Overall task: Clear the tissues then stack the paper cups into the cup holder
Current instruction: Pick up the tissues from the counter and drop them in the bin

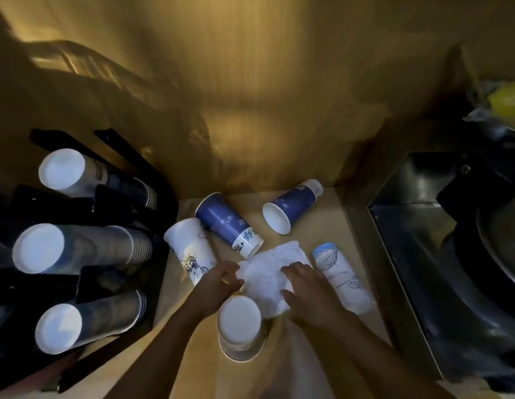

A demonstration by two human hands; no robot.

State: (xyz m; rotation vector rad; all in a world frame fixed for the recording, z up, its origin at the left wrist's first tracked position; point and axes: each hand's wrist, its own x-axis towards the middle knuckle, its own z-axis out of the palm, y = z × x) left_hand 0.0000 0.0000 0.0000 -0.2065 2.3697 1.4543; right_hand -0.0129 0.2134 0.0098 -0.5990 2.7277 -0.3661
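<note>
A crumpled white tissue (272,273) lies in the middle of the wooden counter (322,223). My left hand (219,279) pinches its left edge and my right hand (306,286) rests on its right side. Around it lie several paper cups on their sides: a white one with a statue drawing (188,249), two blue ones (227,223) (293,205), and a white one (341,279) right of my right hand. One cup (240,326) stands upside down in front of the tissue. The black cup holder (106,203) at left carries three stacks of cups (78,249).
A dark metal sink or basin (452,254) fills the right side, next to the counter's edge. A yellow object (506,102) sits at the far right back. A golden wall (250,96) rises directly behind the cups.
</note>
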